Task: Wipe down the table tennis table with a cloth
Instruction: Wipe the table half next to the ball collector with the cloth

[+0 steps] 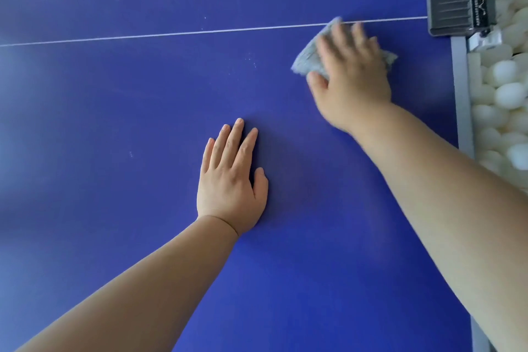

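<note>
The blue table tennis table [114,123] fills the view, with a thin white line [171,34] running across it. My right hand [351,77] presses flat on a grey cloth [308,56] near the table's right edge, just below the white line; the hand and cloth are blurred. Most of the cloth is hidden under the palm and fingers. My left hand [231,177] rests flat on the table surface in the middle, fingers straight, holding nothing.
A black net clamp [460,11] grips the grey right edge [461,88] of the table. Beyond that edge lie several white balls [505,94]. Small white specks [251,58] dot the blue surface left of the cloth.
</note>
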Action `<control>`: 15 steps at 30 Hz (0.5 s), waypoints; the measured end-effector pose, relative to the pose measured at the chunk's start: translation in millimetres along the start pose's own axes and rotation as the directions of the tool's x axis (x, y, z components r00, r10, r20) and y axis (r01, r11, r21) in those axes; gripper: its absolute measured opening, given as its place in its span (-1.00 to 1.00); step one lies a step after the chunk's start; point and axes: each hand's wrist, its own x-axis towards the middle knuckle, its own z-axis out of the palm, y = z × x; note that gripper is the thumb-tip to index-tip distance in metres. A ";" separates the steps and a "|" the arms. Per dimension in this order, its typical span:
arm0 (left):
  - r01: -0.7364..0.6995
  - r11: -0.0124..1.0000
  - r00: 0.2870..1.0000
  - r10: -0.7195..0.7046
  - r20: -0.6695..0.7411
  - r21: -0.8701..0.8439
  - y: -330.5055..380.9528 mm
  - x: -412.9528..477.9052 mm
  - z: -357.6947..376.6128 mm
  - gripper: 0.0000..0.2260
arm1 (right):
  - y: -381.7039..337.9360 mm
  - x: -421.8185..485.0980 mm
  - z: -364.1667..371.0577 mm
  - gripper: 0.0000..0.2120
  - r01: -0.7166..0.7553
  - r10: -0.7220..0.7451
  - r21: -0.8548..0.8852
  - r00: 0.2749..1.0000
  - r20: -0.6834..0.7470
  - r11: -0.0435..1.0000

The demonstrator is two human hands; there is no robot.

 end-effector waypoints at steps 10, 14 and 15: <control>-0.001 1.000 1.000 0.001 0.000 0.009 -2.5 -1.1 3.9 -0.35 | -7.9 -48.8 11.4 -0.39 0.425 -0.425 0.023 0.900 0.098 0.905; 0.017 1.000 0.999 -0.018 0.033 0.025 -0.7 -1.8 1.0 -0.34 | -10.1 28.5 2.3 -0.35 0.059 -0.057 -0.021 0.994 0.090 0.998; 0.027 0.999 0.999 -0.028 0.039 0.027 -0.4 -1.6 1.2 -0.34 | -20.6 33.6 3.2 -0.34 0.063 -0.062 -0.019 0.994 0.089 0.998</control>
